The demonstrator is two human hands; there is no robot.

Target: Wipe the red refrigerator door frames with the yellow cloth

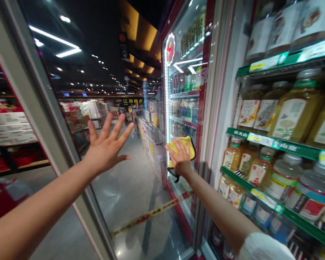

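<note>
A glass door [124, 202] with a metal frame stands swung open in front of me. My left hand [106, 146] is held up at the glass with its fingers spread and nothing in it; whether the palm touches cannot be told. Further right, my right hand [182, 160] presses a yellow cleaning cloth [191, 148] with a dark edge against the glass. Its fingers lie over the cloth, and part of the cloth is hidden beneath them. A printed yellow strip [151, 215] crosses the lower pane below both hands.
Shelves [262, 135] packed with drink bottles [289, 108] rise close on the right, beside my right forearm. Through the glass I see another lit drinks cooler [182, 94], an aisle floor and stacked boxes [9, 126] at left.
</note>
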